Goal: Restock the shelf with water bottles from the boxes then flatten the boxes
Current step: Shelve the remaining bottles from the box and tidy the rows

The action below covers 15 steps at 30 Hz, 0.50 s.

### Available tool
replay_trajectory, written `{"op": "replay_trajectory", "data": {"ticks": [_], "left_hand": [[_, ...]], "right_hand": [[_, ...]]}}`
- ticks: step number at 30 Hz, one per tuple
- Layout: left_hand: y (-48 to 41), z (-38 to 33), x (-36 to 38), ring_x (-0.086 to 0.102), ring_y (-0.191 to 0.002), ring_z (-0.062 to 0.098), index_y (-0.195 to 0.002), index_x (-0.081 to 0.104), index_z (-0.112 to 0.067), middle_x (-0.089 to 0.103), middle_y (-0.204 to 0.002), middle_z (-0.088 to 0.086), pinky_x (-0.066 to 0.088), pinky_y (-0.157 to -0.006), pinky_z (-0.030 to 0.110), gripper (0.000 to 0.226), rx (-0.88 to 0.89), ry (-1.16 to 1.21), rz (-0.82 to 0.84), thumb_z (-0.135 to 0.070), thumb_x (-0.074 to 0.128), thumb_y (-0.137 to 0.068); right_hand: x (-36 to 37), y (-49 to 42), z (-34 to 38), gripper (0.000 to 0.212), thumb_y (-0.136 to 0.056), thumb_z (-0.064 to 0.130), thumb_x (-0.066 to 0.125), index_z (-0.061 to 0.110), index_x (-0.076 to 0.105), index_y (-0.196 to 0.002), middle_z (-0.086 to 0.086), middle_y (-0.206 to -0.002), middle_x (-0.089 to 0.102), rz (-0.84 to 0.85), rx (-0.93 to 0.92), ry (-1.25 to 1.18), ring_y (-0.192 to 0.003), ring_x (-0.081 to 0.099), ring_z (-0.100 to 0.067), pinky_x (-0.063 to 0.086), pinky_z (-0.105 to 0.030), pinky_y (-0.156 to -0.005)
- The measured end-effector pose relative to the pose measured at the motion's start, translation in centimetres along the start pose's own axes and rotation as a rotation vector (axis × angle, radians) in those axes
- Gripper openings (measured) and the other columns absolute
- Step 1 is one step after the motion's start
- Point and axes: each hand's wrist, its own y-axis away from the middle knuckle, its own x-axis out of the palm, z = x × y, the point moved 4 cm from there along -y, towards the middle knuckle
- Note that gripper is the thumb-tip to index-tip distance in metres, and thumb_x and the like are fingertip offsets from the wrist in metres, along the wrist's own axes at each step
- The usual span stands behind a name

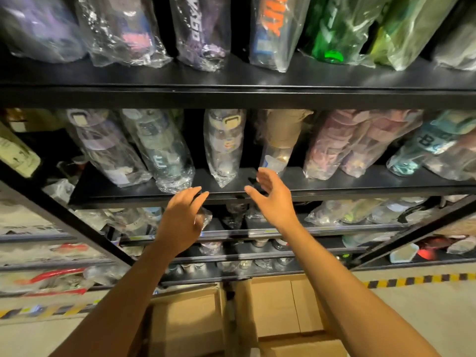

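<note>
A: Bottles, how do they look?
B: Row of water bottles (224,148) on the middle board of the black metal shelf (360,193). Each is in a clear crinkly plastic bag and most lean a bit. Purple, grey, clear, tan, pink and teal. More bagged ones on the board above and on the lower boards.
A: Hands?
B: Left hand (183,217) and right hand (273,197) are both empty, fingers loose and spread. They're raised at the front edge of the middle board, either side of the clear bottle. Can't tell if they touch the edge.
A: Boxes?
B: Brown cardboard boxes (273,305) on the floor (412,318) under the arms, close to the shelf's foot.
A: Room?
B: Pale floor with yellow-black striped tape (417,279) running by the shelf. Dim, some blur.
</note>
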Motion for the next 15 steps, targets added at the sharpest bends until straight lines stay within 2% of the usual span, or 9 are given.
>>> {"op": "replay_trajectory", "data": {"ticks": [2,4,6,8,9,10,12,15], "left_hand": [[0.8,0.6,0.2,0.046,-0.140,0.035,-0.150,0.051,-0.013,0.049,-0.152,0.013,0.033,-0.118,0.057,0.065,0.049,-0.066,0.029,-0.022,0.048,-0.085],[1.4,0.8,0.5,0.037,-0.147,0.030,-0.156,0.042,-0.018,0.040,-0.161,0.007,0.024,-0.123,0.055,0.075,0.063,-0.101,0.079,-0.021,0.054,-0.082],[1.7,0.9,0.6,0.032,-0.150,0.027,-0.159,0.037,-0.020,0.035,-0.165,0.004,0.019,-0.126,0.052,0.084,0.054,-0.083,0.084,-0.017,0.059,-0.078],[1.7,1.2,0.4,0.032,-0.151,0.026,-0.158,0.038,-0.021,0.035,-0.165,0.003,0.016,-0.127,0.049,0.087,0.052,-0.031,0.067,-0.017,0.060,-0.074],[1.7,1.3,0.2,0.032,-0.151,0.026,-0.158,0.039,-0.021,0.035,-0.165,0.003,0.015,-0.127,0.047,0.087,0.058,-0.002,0.058,-0.017,0.060,-0.074],[1.7,1.5,0.1,0.033,-0.150,0.026,-0.158,0.040,-0.021,0.035,-0.165,0.003,0.014,-0.127,0.046,0.086,0.067,0.019,0.054,-0.018,0.059,-0.074],[1.8,1.8,0.1,0.031,-0.151,0.025,-0.158,0.039,-0.021,0.034,-0.166,0.003,0.012,-0.128,0.044,0.086,0.085,0.036,0.059,-0.020,0.058,-0.075],[1.9,2.3,0.4,0.028,-0.154,0.026,-0.160,0.035,-0.022,0.029,-0.168,0.003,0.013,-0.128,0.046,0.087,0.104,0.017,0.072,-0.022,0.061,-0.077]], "right_hand": [[2.2,-2.1,1.5,0.080,-0.092,0.036,0.078,0.016,0.035,-0.157,-0.003,-0.160,0.043,0.061,0.009,0.011,-0.144,0.043,-0.014,0.037,-0.032,-0.120],[3.8,-4.1,2.4,0.087,-0.089,0.041,0.080,0.013,0.031,-0.155,-0.004,-0.157,0.043,0.056,0.013,0.040,-0.143,0.043,-0.019,0.040,-0.036,-0.115],[4.7,-6.0,2.8,0.079,-0.084,0.043,0.084,0.010,0.040,-0.141,-0.003,-0.138,0.053,0.042,0.045,0.060,-0.124,0.053,-0.018,0.047,-0.032,-0.097],[5.5,-7.6,2.9,0.058,-0.081,0.045,0.087,0.010,0.053,-0.113,-0.001,-0.102,0.059,0.043,0.099,0.085,-0.086,0.056,-0.010,0.044,-0.024,-0.073],[5.7,-8.2,3.1,0.051,-0.080,0.047,0.087,0.011,0.052,-0.089,0.001,-0.078,0.053,0.037,0.114,0.098,-0.064,0.047,-0.008,0.037,-0.024,-0.059],[6.0,-8.7,3.2,0.055,-0.079,0.048,0.087,0.013,0.044,-0.073,0.001,-0.063,0.042,0.024,0.123,0.099,-0.051,0.035,-0.009,0.030,-0.026,-0.051],[6.4,-9.3,3.4,0.063,-0.080,0.044,0.088,0.015,0.036,-0.059,0.000,-0.051,0.033,-0.029,0.134,0.084,-0.042,0.026,-0.011,0.025,-0.028,-0.046],[6.6,-9.4,3.3,0.061,-0.080,0.041,0.088,0.014,0.040,-0.055,0.000,-0.048,0.038,-0.065,0.146,0.069,-0.041,0.031,-0.009,0.029,-0.026,-0.044]]}}
